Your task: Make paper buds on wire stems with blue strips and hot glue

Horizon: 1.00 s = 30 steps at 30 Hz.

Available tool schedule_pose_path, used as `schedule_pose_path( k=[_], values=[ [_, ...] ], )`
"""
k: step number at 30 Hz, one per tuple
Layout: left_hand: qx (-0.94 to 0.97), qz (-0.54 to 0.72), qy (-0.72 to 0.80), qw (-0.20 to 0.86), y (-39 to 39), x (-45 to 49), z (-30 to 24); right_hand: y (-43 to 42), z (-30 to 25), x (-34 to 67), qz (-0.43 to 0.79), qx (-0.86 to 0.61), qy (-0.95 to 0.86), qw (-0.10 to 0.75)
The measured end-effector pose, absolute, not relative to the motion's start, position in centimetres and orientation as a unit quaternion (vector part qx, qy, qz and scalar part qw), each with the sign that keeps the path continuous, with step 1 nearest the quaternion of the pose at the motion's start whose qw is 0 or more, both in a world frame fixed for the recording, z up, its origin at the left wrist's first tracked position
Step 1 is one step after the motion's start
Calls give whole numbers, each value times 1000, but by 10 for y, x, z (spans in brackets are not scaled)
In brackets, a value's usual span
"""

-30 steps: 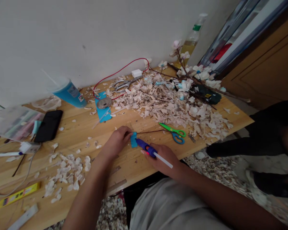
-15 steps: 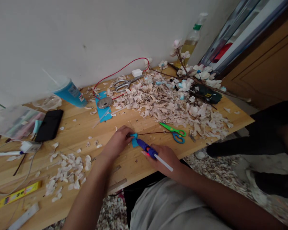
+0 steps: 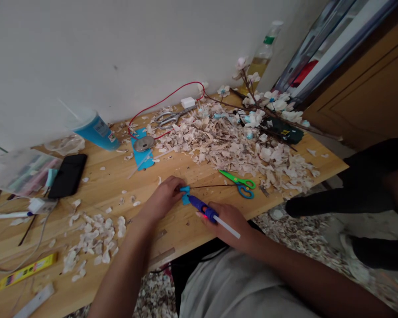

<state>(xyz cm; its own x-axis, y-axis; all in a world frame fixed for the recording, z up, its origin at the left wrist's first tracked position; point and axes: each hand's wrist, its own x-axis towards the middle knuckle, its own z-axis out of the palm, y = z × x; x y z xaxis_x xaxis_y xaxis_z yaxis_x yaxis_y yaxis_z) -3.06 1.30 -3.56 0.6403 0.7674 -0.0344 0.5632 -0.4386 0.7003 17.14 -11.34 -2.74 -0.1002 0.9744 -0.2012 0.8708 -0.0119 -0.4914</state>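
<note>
My right hand is wrapped round a blue glue gun with a pale glue stick poking from its back and a red light glowing under it. The gun's nozzle points at a small blue piece of paper on the table. My left hand pinches the blue paper at its upper edge, where a thin dark stem begins and runs right. Across the stem's far end lie scissors with green and blue handles.
A heap of dry petal-like scraps covers the table's back right, beside a branch with white flowers and a bottle. To the left are a blue cup, a black phone and a yellow box. Someone's dark-clothed legs are at right.
The glue gun's nozzle has drawn slightly down and left from the top of the blue paper. My left hand stays closed on the paper, almost unmoved.
</note>
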Motion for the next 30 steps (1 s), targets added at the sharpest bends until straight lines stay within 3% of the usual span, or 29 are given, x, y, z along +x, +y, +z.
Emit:
schedule_pose_path(
  k=[16,30],
  values=[
    [844,118,399,338,10,-28,-33,-123,-30,175,278,-632,-703,170],
    [844,107,396,347,6,-27,-33,-121,-28,175,287,-626,-709,151]
  ],
)
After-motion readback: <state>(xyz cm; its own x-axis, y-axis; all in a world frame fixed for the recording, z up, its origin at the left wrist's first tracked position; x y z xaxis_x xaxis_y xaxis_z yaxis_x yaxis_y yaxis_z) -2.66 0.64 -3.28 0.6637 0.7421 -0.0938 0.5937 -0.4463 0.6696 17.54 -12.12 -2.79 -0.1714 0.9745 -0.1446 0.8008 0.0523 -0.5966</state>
